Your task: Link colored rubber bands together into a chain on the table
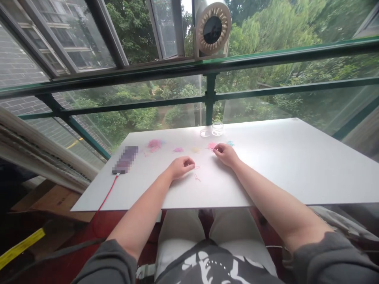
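Note:
My left hand (181, 167) rests low over the white table, thumb and fingers brought together at a thin pink looped piece (197, 167), which looks like a paper clip. Just in front of it lie more thin pink looped pieces (197, 178). My right hand (226, 154) is pinched beside a small pink pile (211, 145); whatever is between its fingertips is too small to make out. Behind that hand sits a little turquoise pile (230, 143). Farther left are a yellow pile (196, 150), a purple pile (178, 150) and a larger, mostly pink heap (154, 145).
Clear round dishes (217, 129) stand at the far edge of the white table (296, 165). A phone (126, 159), blurred out, lies at the left with a red cable (109, 193) running off the edge. Green railings (210, 96) and windows rise behind.

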{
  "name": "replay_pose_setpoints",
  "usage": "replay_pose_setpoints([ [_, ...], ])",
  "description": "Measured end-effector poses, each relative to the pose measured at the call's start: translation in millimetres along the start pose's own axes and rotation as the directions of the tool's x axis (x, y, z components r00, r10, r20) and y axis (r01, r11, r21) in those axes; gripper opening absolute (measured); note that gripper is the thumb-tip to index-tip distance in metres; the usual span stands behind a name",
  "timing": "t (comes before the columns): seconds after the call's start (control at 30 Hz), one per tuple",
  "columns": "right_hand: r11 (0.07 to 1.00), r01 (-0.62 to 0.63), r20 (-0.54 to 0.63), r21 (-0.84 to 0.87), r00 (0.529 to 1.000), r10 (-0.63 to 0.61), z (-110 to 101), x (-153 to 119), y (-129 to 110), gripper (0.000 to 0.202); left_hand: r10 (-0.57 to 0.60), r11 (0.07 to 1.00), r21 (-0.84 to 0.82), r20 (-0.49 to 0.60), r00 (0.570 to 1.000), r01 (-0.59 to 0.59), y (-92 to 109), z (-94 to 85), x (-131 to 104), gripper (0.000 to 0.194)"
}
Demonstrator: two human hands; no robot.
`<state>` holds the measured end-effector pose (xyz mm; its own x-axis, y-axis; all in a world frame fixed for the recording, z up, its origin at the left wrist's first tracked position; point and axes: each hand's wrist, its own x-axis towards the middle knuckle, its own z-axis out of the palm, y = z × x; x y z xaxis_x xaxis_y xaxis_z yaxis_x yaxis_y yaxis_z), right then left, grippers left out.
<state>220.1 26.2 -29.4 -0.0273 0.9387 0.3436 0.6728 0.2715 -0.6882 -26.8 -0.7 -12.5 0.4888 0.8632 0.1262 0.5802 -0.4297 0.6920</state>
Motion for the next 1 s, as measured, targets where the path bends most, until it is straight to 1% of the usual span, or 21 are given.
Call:
replay_pose_setpoints([
  [0.1,1.000,0.023,0.103,-0.006,0.994,-0.023,-1.2,-14.9,-7.3,0.020,0.002,1.000,-0.014,0.018,1.000,-0.002,1.3,-0.4,-13.1,0.028],
  [0.17,0.999,0.044,0.165,-0.006,0.985,-0.042,-1.1,-26.5,-13.9,0.021,-0.003,1.000,-0.009,0.011,1.000,0.003,3.6,0.5,-21.1,0.030],
  [0.27,0.997,0.078,0.239,0.001,0.968,-0.076,2.1,-40.4,-24.5,0.021,0.005,1.000,0.030,-0.029,1.000,-0.004,7.3,4.5,-29.2,0.034],
  [0.4,0.991,0.132,0.302,-0.035,0.946,-0.115,10.0,-46.9,-38.9,0.025,0.033,0.993,0.115,-0.106,0.994,-0.020,9.3,12.0,-30.1,0.039],
  [0.53,0.976,0.148,0.309,-0.160,0.947,-0.093,17.2,-46.3,-50.4,0.023,0.017,0.980,0.198,-0.155,0.988,0.014,8.4,17.3,-24.6,0.036],
  [0.63,0.967,0.138,0.315,-0.214,0.947,-0.066,21.2,-45.4,-55.4,0.021,-0.004,0.968,0.246,-0.180,0.984,0.049,7.7,20.4,-19.9,0.029],
  [0.83,0.963,0.093,0.305,-0.254,0.952,-0.012,32.1,-41.6,-61.0,0.019,-0.008,0.956,0.286,-0.201,0.980,0.067,6.6,25.6,-13.0,0.023],
  [1.0,0.957,0.116,0.257,-0.264,0.965,-0.046,39.4,-40.9,-61.5,0.018,-0.010,0.951,0.299,-0.208,0.978,0.074,8.9,26.3,-15.2,0.024],
])
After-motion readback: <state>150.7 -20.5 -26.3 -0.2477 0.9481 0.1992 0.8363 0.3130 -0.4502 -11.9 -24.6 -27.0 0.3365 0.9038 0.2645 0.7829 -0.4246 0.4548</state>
